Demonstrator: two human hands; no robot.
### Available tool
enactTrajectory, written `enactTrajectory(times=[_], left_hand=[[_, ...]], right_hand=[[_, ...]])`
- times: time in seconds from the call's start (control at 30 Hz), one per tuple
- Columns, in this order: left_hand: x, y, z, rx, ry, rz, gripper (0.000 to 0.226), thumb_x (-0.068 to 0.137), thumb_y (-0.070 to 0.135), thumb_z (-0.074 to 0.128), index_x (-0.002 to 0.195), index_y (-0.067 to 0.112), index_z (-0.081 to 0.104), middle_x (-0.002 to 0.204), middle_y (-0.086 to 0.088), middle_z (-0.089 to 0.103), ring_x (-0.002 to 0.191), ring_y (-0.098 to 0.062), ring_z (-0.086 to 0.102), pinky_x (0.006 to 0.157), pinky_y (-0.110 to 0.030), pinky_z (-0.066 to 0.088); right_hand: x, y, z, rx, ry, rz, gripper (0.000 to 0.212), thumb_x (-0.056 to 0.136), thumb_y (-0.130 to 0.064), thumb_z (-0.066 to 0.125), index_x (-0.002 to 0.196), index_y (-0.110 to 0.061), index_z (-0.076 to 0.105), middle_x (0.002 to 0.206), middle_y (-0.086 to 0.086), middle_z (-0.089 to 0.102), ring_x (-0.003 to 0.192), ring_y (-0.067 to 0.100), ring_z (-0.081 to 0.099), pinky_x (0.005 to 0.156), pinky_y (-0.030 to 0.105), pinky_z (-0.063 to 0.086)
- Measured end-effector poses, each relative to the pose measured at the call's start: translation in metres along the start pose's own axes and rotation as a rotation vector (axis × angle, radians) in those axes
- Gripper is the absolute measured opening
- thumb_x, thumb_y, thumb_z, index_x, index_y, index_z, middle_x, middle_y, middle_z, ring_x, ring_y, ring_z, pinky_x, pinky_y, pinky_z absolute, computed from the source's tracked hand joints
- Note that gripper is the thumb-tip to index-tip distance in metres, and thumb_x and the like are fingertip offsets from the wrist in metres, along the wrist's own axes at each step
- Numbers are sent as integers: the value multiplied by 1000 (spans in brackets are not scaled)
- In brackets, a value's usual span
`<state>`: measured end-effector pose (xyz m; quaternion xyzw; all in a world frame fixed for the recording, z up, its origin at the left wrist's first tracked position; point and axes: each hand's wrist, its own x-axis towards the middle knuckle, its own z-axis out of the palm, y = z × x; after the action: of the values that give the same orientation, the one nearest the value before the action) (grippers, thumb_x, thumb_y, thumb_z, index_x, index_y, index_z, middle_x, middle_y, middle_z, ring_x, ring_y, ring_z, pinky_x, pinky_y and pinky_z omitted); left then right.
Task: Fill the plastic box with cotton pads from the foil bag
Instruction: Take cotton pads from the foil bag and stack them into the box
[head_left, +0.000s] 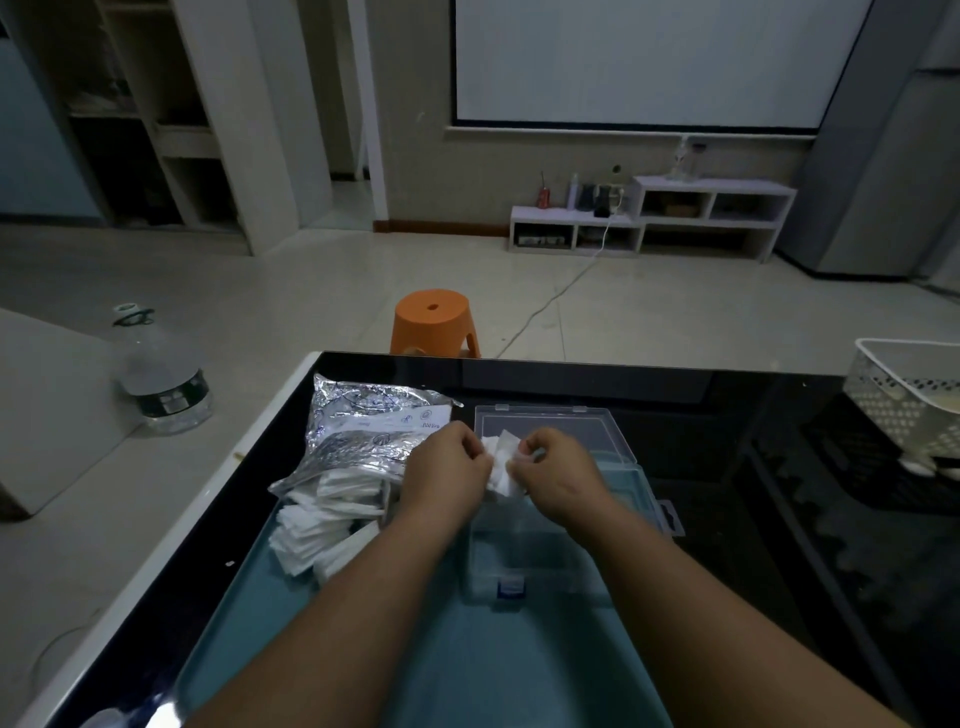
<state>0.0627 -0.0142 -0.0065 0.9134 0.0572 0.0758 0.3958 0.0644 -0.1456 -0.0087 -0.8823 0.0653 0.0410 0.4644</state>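
Pinched blurred white square cotton pads with left hand and right hand; hid much of clear rectangular plastic box.

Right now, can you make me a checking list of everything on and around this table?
Surface: black table, teal tray on it.
Job's things: foil bag, loose cotton pads spilling from it; clear plastic box, lid open.
Clutter: white basket at right edge.
Hands: left hand and right hand both pinch a pad bunch over the box.
Cables: white cable across the floor.
Surroundings: orange stool, water bottle, white screen.
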Motion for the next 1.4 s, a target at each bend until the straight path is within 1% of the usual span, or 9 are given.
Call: enactTrajectory(times=[0.2,0.4,0.5,0.6,0.83,1.07,1.2,1.3,1.4], left_hand=[[0,-2,1,124,-14,43,3,83,16,66,84,15,69,85,-2,69,80,-19,62,67,-26,43],[-3,0,0,159,-40,49,10,89,24,54,89,19,62,82,-1,63,74,-17,56,59,-28,37],[-2,0,0,129,-39,28,18,86,38,60,92,21,61,84,3,62,77,-16,58,60,-27,38],[-1,-4,2,166,-34,36,17,83,29,68,98,24,61,93,2,65,83,-18,60,67,-28,45],[-5,-7,5,255,-17,110,17,84,8,57,83,25,58,88,3,60,76,-15,53,61,-26,35],[-2,-7,6,304,-62,152,19,85,19,59,92,29,72,105,0,63,92,-19,61,73,-27,43],[-1,-8,6,358,-110,151,24,86,15,60,102,25,75,114,-4,64,101,-21,62,81,-27,44],[-2,-11,9,345,-181,119,24,85,10,61,102,18,75,117,-5,65,101,-20,63,88,-29,48],[-4,-11,11,348,-216,111,25,84,8,59,100,15,75,120,-8,63,103,-22,63,95,-35,50]], right_hand=[[0,3,6,-116,-72,-10,11,97,-24,53,87,-29,53,93,3,64,86,22,65,83,44,57],[-2,4,7,-199,-100,-35,11,97,-26,54,86,-30,54,91,2,63,82,20,60,77,39,53],[-3,2,8,-219,-120,-27,9,97,-30,53,88,-29,54,91,2,63,83,20,61,78,39,53],[-5,1,10,-273,-144,-25,9,97,-30,55,87,-30,53,94,1,64,87,21,62,82,40,54],[-5,2,12,-346,-37,20,13,95,-36,56,102,-27,49,98,1,62,90,20,61,83,41,54],[-5,5,11,-329,34,-6,8,91,-30,61,85,-33,56,91,-3,67,80,18,65,77,41,58],[-5,6,8,-316,-91,-11,17,93,-26,60,107,-33,67,109,-2,70,89,15,65,85,40,56],[-6,5,6,-405,-153,-5,33,91,-27,61,124,-29,64,120,0,68,97,16,64,91,39,54],[-7,3,7,-450,-164,4,34,94,-28,58,127,-27,63,124,1,66,103,17,62,90,34,51]])
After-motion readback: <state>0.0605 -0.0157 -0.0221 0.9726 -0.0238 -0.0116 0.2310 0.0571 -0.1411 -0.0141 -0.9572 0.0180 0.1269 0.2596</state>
